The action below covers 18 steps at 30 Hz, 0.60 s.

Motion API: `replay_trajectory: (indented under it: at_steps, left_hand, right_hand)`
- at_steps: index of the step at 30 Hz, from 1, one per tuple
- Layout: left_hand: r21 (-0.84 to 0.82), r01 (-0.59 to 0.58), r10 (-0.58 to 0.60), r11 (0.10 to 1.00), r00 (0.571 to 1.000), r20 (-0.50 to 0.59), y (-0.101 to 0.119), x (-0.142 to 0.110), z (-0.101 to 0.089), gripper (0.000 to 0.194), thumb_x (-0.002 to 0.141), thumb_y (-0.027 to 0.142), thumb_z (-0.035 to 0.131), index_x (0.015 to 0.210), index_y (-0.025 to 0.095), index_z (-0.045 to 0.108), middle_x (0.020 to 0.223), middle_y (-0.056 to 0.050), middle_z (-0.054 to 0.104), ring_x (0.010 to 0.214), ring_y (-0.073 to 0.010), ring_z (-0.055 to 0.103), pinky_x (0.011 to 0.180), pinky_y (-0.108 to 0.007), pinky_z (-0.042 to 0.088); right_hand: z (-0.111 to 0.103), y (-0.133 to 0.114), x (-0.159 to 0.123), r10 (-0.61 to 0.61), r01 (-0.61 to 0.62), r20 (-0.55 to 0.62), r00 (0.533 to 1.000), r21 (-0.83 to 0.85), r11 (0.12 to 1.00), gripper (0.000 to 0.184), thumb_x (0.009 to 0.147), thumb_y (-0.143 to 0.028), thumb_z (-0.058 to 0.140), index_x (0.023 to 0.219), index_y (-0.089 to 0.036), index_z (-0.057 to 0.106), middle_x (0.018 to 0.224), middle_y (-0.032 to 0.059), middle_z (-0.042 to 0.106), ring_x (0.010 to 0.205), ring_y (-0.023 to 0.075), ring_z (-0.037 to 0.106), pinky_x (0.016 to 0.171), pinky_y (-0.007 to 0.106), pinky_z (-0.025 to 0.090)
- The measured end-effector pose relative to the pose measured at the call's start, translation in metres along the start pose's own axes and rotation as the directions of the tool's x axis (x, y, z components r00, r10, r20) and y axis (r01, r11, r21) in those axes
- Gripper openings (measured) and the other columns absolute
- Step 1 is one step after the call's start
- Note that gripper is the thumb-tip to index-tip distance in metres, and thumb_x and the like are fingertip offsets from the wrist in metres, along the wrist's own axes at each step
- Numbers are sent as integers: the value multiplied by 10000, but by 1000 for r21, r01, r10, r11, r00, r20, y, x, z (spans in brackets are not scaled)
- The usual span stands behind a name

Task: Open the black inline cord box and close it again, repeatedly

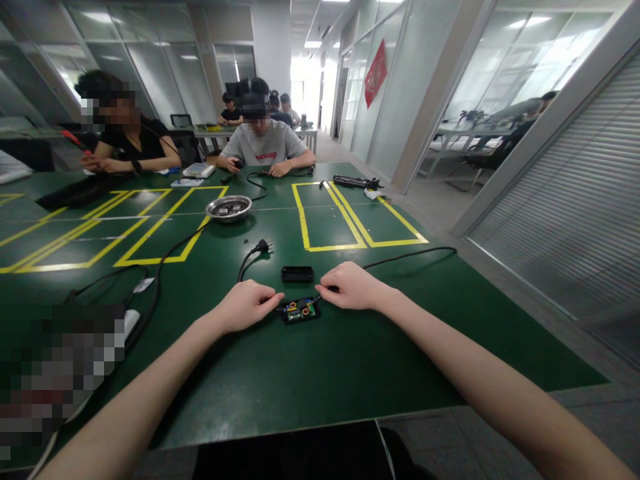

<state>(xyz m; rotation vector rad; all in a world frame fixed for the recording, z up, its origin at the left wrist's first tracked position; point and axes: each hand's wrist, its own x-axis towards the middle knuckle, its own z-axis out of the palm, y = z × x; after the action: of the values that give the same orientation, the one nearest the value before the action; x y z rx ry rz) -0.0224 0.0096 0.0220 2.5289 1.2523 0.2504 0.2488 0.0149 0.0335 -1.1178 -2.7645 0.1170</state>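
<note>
A small circuit board (303, 310) with copper-ringed coils and coloured wires sits in an open black plastic case half (301, 321) on the green table. My left hand (249, 305) is closed in a pinch at the case's left end, on the black cable that leads to a plug (262, 247). At the right end, the fingers of my right hand (353, 287) are closed on another black cable (410, 257), which trails off to the right. Just beyond the board lies the matching black case cover (297, 274), its hollow side up. My fingers partly hide both cable ends.
A metal bowl (229, 209) with small metal parts stands farther back. Yellow tape outlines (335, 249) mark the green table (310, 380). A folded black tripod (356, 181) lies at the far edge. Two people sit across the table, one holding a red-handled tool (75, 141).
</note>
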Motion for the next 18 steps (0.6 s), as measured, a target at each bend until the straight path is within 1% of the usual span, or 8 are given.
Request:
replay_trajectory:
  at_steps: [4,7,11,14,18]
  left_hand:
    - [40,75,-72,996,996,-59,-1,1,-1,505,990,483,428,572,201,450,497,20,455,486,-138,410,572,-295,217]
    - [50,94,-88,994,990,-106,-2,3,0,491,984,469,451,574,200,453,506,23,471,498,-138,426,574,-290,222]
    - [28,75,-71,997,987,-143,-3,4,3,472,977,440,464,572,199,454,533,19,505,525,-144,458,564,-284,236]
    - [23,55,-52,998,990,-130,-1,4,5,467,976,433,477,570,203,461,533,17,514,519,-147,460,558,-287,238]
    - [19,4,-2,1000,995,-101,2,2,7,472,993,423,484,575,205,499,528,12,545,499,-151,470,550,-291,238]
  right_hand:
    - [1,-4,2,47,-46,62,997,-13,999,394,966,-253,505,592,-177,604,601,44,649,576,150,532,613,291,257]
    - [1,-7,2,64,-65,108,992,1,998,315,909,-252,557,609,-184,624,628,40,668,608,161,562,619,285,273]
    - [3,-10,3,50,-52,129,990,11,999,232,863,-216,576,645,-187,649,681,41,695,655,177,594,624,287,294]
    - [5,-10,4,34,-38,145,989,23,999,243,890,-164,533,697,-192,677,748,42,729,707,185,631,652,286,323]
    - [7,-12,6,49,-45,168,985,-28,999,271,939,-147,514,762,-199,712,832,58,765,789,208,679,672,295,340]
